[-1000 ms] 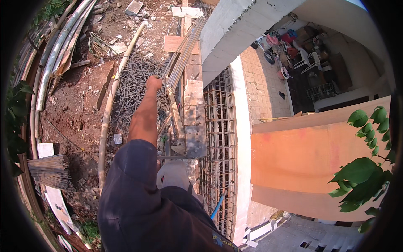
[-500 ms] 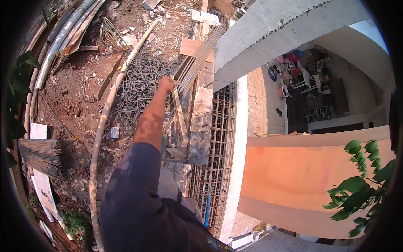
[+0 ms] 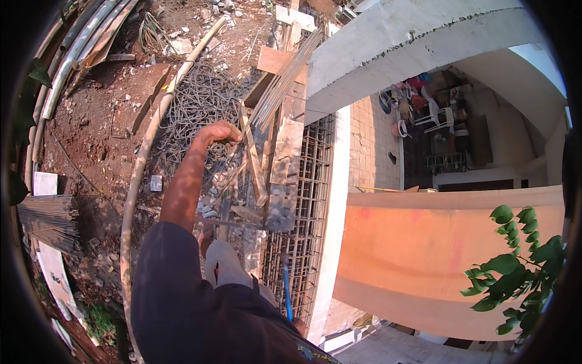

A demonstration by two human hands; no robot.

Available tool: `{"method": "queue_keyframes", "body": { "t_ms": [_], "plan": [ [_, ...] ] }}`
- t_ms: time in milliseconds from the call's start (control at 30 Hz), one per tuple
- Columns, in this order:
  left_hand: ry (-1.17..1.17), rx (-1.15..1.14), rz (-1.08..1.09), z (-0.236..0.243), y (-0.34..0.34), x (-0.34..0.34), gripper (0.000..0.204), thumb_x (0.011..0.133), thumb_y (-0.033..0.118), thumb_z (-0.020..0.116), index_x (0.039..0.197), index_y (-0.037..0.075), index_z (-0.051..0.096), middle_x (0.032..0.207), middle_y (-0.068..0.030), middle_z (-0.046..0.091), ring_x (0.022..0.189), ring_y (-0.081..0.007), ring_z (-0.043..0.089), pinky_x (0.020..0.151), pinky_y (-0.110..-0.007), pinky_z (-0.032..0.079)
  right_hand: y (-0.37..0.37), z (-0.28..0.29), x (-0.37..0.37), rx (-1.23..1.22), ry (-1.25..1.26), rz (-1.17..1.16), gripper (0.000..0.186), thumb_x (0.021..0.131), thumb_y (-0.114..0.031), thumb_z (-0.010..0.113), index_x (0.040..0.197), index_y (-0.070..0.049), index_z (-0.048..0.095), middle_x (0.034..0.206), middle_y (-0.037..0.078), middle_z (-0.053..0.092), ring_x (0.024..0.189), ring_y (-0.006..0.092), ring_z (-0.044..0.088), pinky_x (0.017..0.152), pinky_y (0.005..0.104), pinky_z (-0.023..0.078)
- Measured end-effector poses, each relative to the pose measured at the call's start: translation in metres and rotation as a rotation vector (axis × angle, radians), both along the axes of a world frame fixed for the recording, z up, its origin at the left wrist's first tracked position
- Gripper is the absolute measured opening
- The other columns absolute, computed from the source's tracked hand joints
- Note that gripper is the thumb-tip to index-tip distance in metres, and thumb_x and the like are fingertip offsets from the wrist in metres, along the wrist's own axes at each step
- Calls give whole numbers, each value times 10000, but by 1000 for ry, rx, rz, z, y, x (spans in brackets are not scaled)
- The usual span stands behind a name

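Note:
My left hand (image 3: 223,131) is stretched out, bent at the wrist, with its fingers curled together over a tangle of grey bent wire or bar (image 3: 203,100). Whatever the fingers hold, if anything, is too small to make out. Just right of it, apart from the fingertips, lies a bundle of thin straight steel rods (image 3: 288,82), slanting across wooden boards. A narrow wooden strip (image 3: 256,164) runs below the bundle's near end. Low in the view, a blue bar (image 3: 287,291) slopes beside my leg; my right hand (image 3: 299,326) shows only slightly at its lower end and seems closed on it.
A rebar cage (image 3: 305,176) runs lengthwise beside a pale wall edge (image 3: 334,200). A concrete beam (image 3: 364,67) crosses at upper right, above an orange panel (image 3: 436,242). Left lie a long wooden pole (image 3: 140,170), red soil with rubble and another rod bundle (image 3: 51,215).
My left hand has come away from the near end of the rod bundle, moving left and slightly nearer, with its wrist now bent. The blue bar has shifted slightly left and up.

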State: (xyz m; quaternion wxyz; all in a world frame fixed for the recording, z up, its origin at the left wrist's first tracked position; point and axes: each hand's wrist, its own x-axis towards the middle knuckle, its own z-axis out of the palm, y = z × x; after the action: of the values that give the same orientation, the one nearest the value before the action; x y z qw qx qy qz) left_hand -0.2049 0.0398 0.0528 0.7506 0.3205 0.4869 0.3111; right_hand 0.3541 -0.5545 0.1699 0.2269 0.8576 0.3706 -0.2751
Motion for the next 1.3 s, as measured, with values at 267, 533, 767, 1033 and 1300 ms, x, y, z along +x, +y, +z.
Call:
{"method": "queue_keyframes", "body": {
  "t_ms": [267,533,767,1033,1300],
  "plan": [
    [-174,-110,331,-17,-190,64,423,1030,443,747,1153,39,749,949,-49,723,777,-177,659,711,-373,569,18,-28,16,111,107,7,610,924,-625,786,992,-19,809,792,199,752,767,347,744,730,488,540],
    [-225,-79,688,84,-233,241,486,1158,499,539,877,110,615,628,69,412,478,-64,307,443,-295,264,2,-87,84,271,177,105,610,944,-615,779,950,-6,809,778,197,746,719,328,726,689,480,532],
    [-165,109,752,15,-357,414,525,1159,546,509,945,72,578,764,21,484,715,-119,508,690,-322,434,16,-81,122,295,299,9,617,940,-599,796,881,15,793,675,84,693,671,199,658,652,437,507],
    [207,-51,557,-76,-440,457,509,1183,510,457,978,66,598,830,-71,574,774,-205,535,906,-430,519,-67,-81,200,122,293,68,621,940,-632,756,987,-15,818,796,186,764,763,290,736,744,474,544],
    [121,-225,435,-68,-456,441,312,1176,236,533,1302,-9,678,790,-116,682,609,-230,634,625,-443,587,-140,-179,319,167,296,130,611,932,-612,745,1041,-17,824,915,242,788,903,375,781,810,512,565]
  ]
}}
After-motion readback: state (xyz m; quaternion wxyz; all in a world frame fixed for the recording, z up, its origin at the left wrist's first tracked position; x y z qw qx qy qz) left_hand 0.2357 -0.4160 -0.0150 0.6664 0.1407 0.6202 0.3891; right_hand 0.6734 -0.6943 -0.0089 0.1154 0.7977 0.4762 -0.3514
